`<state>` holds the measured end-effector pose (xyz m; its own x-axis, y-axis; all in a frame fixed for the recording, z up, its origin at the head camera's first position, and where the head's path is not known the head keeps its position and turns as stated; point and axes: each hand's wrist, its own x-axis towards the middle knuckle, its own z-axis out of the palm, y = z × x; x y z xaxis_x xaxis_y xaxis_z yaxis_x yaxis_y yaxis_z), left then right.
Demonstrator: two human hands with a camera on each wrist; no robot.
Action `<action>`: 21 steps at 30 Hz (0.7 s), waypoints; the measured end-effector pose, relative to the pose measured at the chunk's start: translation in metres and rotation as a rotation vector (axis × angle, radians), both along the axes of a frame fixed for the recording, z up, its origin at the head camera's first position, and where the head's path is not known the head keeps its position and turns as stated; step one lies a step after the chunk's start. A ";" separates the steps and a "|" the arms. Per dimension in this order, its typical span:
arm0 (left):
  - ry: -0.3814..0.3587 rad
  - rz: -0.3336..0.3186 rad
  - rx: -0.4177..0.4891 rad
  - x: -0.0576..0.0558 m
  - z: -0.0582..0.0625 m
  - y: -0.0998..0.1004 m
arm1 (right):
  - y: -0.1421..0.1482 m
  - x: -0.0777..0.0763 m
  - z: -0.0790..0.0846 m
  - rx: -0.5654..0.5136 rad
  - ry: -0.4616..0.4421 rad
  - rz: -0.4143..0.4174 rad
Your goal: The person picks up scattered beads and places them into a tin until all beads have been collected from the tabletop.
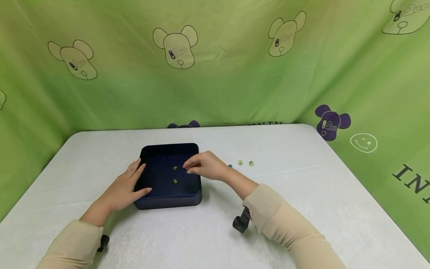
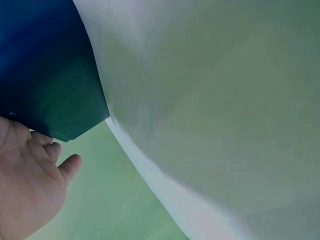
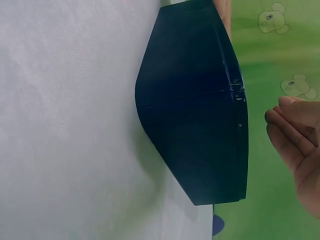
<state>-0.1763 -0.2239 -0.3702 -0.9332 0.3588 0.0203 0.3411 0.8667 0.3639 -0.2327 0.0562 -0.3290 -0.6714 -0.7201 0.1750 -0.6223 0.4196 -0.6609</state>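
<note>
Blue box beneath loosely bent right fingers, marbles near them, spread left fingers touching box

From my head I look forward-down over the worktop; my closer wrist views share the dark-blue box.

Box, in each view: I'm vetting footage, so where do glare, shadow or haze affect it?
Head: box fairly sharp, inside dark, soft shadow on the table to its right. Left wrist: hazy, box tinted blue-green. Right wrist: small glints on the rim, box side otherwise dim.
</note>
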 end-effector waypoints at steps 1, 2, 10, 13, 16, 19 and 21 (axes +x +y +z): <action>0.002 0.000 -0.002 0.000 0.000 0.000 | 0.001 0.001 0.001 -0.005 -0.003 -0.006; 0.002 0.000 -0.001 0.000 0.000 0.000 | 0.002 0.001 0.001 -0.011 -0.007 -0.011; 0.001 0.000 0.002 0.001 -0.001 0.001 | 0.011 0.003 0.000 -0.076 -0.091 -0.061; 0.005 0.001 0.001 0.001 -0.001 0.001 | 0.014 0.003 -0.003 -0.088 -0.105 -0.071; 0.004 0.000 0.001 0.002 -0.001 0.001 | 0.016 0.003 -0.004 -0.098 -0.103 -0.071; 0.000 0.001 0.003 0.002 0.000 0.001 | 0.019 0.003 -0.004 -0.108 -0.087 -0.071; 0.000 0.003 0.001 0.002 0.000 0.001 | 0.021 0.002 -0.003 -0.117 -0.077 -0.073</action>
<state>-0.1742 -0.2229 -0.3702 -0.9343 0.3560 0.0203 0.3385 0.8674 0.3649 -0.2303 0.0769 -0.3322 -0.7359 -0.6468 0.2003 -0.5383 0.3794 -0.7525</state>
